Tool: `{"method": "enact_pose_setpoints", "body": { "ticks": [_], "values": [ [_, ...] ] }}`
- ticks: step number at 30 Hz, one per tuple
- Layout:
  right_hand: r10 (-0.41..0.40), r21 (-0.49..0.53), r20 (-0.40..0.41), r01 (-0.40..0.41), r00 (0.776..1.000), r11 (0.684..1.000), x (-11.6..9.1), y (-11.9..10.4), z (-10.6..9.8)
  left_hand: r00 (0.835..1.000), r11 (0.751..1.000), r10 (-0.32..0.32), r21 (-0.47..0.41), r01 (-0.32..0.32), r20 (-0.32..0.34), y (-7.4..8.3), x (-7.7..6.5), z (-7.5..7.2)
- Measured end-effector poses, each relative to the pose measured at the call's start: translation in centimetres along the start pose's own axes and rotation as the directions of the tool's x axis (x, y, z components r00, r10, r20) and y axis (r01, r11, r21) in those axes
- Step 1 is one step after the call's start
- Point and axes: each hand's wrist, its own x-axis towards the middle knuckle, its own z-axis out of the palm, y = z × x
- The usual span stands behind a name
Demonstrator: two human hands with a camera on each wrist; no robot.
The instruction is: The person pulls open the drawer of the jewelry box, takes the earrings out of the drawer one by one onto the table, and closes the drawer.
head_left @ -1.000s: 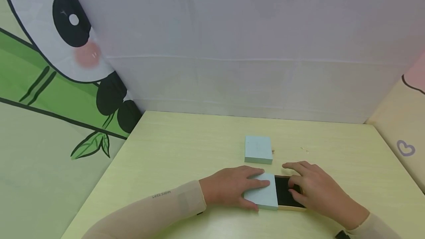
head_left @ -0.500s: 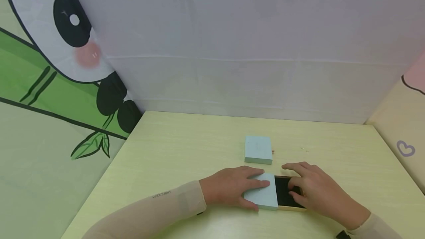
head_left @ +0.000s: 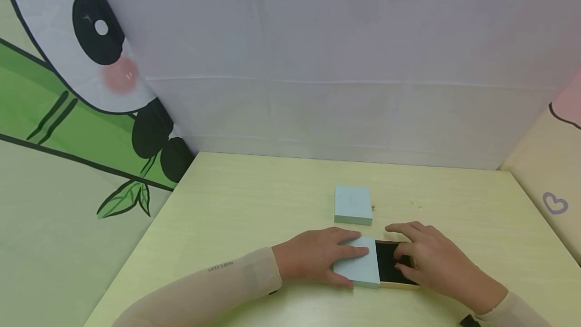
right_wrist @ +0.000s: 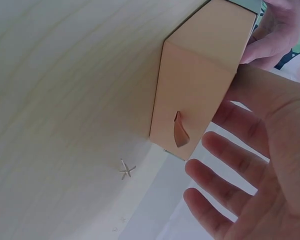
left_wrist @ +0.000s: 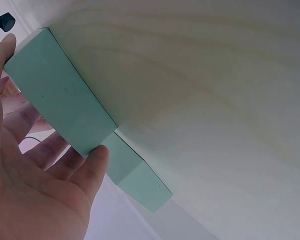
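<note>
A pale blue drawer-type box sleeve [head_left: 365,272] lies on the table, held by my left hand [head_left: 317,256], fingers spread over its top and thumb at the near side. From its right side the tan drawer [head_left: 399,285] is pulled partly out, showing a black lining [head_left: 387,261]. My right hand [head_left: 436,261] reaches over the drawer's right end, thumb and index finger bent inside it. Whether they pinch something is hidden. In the right wrist view, a ribbon pull tab [right_wrist: 181,132] hangs from the drawer front, and the other fingers are held off the box.
A second pale blue box [head_left: 353,203], closed, sits just behind the first, with a small brown tab [head_left: 373,207] at its right. A small star-shaped metallic piece [right_wrist: 126,171] and tinier bits [right_wrist: 119,224] lie on the table [head_left: 254,191]. A white cloth wall [head_left: 317,64] rises behind.
</note>
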Motion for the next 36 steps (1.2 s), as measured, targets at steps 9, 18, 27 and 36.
{"method": "enact_pose_setpoints", "body": {
  "ticks": [9, 18, 27, 36],
  "values": [
    [-0.011, 0.023, 0.004, 0.011, 1.000, 1.000, 0.11, 0.13, 0.08, 1.000, 1.000, -0.002, 0.026, 0.002, -0.005, -0.04, 0.01, -0.01],
    [-0.025, 0.013, -0.013, 0.026, 1.000, 1.000, 0.03, 0.07, 0.49, 1.000, 1.000, 0.000, 0.031, 0.001, -0.021, 0.08, -0.04, 0.15],
    [-0.024, 0.022, -0.019, 0.025, 1.000, 0.999, -0.02, 0.05, 0.72, 1.000, 1.000, -0.005, 0.013, 0.005, -0.009, 0.06, 0.03, 0.13],
    [-0.034, 0.021, -0.044, 0.034, 0.998, 0.999, 0.05, 0.07, 0.97, 1.000, 1.000, -0.004, 0.013, 0.004, -0.006, 0.12, 0.02, -0.02]
  ]
}}
